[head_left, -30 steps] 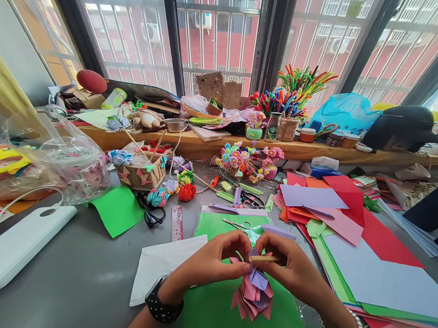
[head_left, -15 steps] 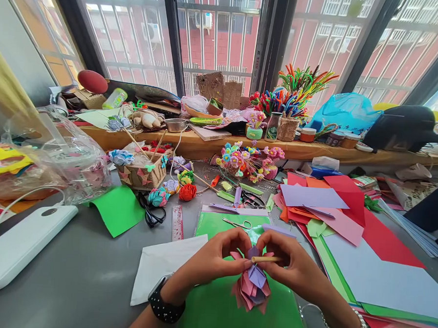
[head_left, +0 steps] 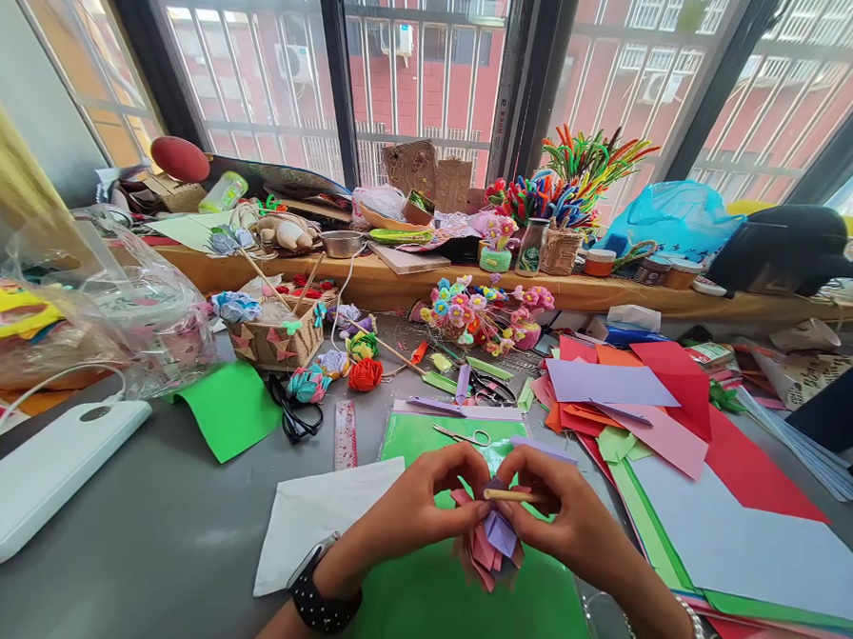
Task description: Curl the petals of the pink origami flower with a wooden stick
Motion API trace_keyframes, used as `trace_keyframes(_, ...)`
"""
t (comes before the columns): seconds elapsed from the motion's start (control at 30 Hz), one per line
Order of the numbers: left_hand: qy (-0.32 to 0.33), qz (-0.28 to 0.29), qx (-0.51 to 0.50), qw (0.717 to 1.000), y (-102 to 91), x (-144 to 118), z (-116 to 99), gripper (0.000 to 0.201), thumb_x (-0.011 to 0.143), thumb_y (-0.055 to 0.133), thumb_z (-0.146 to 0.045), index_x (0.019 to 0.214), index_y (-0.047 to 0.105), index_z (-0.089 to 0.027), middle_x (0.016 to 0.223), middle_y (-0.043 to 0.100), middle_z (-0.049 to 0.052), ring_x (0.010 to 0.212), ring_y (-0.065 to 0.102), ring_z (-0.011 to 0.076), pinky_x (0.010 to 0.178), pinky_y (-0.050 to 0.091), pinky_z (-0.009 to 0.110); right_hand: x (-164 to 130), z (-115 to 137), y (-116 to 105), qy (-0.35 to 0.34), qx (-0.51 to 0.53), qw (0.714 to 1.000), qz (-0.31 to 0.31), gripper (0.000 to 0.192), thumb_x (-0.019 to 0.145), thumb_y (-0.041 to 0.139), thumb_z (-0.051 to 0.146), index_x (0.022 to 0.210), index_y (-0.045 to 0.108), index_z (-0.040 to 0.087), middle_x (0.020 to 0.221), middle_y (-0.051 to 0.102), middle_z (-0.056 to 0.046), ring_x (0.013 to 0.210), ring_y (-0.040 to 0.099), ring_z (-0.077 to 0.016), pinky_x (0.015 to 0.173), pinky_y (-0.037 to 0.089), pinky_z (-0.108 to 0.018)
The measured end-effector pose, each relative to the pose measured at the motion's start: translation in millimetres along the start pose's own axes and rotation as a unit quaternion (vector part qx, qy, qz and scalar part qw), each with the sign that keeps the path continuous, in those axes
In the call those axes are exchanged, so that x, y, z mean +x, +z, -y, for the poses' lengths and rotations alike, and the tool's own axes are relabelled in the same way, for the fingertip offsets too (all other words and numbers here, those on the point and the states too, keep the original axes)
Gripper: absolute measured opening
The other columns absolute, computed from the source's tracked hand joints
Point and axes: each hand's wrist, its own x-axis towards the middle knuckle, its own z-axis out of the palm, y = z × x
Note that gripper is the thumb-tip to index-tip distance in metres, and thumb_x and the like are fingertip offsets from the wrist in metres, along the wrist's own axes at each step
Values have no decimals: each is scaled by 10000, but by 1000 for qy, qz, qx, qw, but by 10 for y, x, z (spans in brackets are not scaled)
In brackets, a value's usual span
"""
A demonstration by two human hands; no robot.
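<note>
A folded paper flower point(head_left: 487, 542) in pink and purple hangs between my two hands above a green plastic folder point(head_left: 426, 610). My left hand point(head_left: 453, 493) pinches a purple petal at its top with thumb and fingertips. From the other side my right hand point(head_left: 549, 502) grips the same purple part, and a thin wooden stick point(head_left: 509, 495) lies across its fingers, pointing left over the flower. Small scissors point(head_left: 469, 436) lie just beyond the hands. A folded white tissue point(head_left: 316, 514) rests beside my left wrist.
Coloured paper sheets point(head_left: 750, 546) are piled on the right. A white power bank point(head_left: 46, 490) lies at the left. Behind the hands are a ruler point(head_left: 346, 434), black-handled scissors point(head_left: 492, 388), a cardboard box point(head_left: 275, 340) and several paper flowers. Craft supplies crowd the windowsill point(head_left: 371, 280).
The paper flower has turned slightly and its lower petals are blurred. The wooden stick has shifted a little up and left. Both hands keep their pinch at nearly the same spot.
</note>
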Motion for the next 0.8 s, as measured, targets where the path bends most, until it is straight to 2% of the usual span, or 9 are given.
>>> trace_keyframes(0.2,-9,-17,26,999,1,22,53,104,736,561,-195,825,514,-167,803,535,2,766,508,133,699,416,236,28,-9,22,-10,-30,999,-21,102,671,526,115,729,478,184,568,357,72,489,303,-69,435,234,-186)
trace_keyframes(0.43,-6,-1,35,999,-16,41,78,118,744,579,-243,804,529,-154,782,555,10,747,520,131,702,424,241,43,-33,-19,-23,-40,999,-1,69,733,551,209,733,489,179,563,395,67,463,285,-62,412,195,-192)
trace_keyframes(0.8,-14,-6,35,999,-1,42,57,112,742,585,-230,799,526,-154,775,562,5,744,520,126,698,423,235,43,-43,-40,-19,-46,999,10,55,713,545,152,736,503,179,556,392,69,459,282,-61,403,198,-183)
